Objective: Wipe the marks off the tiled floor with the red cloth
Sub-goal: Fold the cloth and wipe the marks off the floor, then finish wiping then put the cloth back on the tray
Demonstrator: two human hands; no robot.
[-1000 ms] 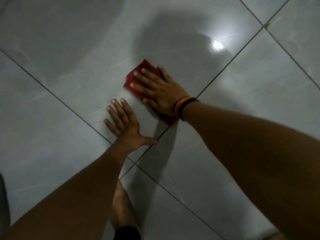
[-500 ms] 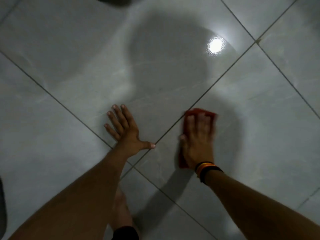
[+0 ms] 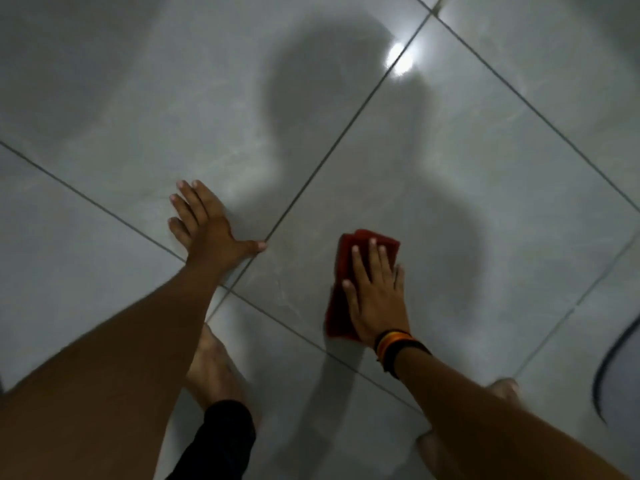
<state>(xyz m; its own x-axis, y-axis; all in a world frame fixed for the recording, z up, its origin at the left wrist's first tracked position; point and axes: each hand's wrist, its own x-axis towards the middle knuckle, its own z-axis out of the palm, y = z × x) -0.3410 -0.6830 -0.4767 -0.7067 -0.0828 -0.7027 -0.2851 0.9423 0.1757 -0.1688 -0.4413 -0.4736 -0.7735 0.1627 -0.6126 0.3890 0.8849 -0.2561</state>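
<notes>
The red cloth (image 3: 341, 306) lies flat on the glossy grey tiled floor (image 3: 450, 188), folded, its edges showing past my fingers and along my thumb side. My right hand (image 3: 375, 296) presses down on it with fingers spread and flat; bands circle that wrist. My left hand (image 3: 207, 230) rests palm-down on the neighbouring tile, fingers apart, thumb touching a grout line, holding nothing. No distinct marks show on the tiles in this dim, blurred view.
Dark grout lines (image 3: 332, 161) cross the floor diagonally. A lamp's bright reflection (image 3: 400, 57) sits at the top. My bare feet (image 3: 214, 372) are below the arms. A curved dark-edged object (image 3: 609, 368) enters at the right edge.
My right hand has swept the cloth from the far tile beside my left fingers toward me and to the right, across the grout line. The left hand has stayed planted.
</notes>
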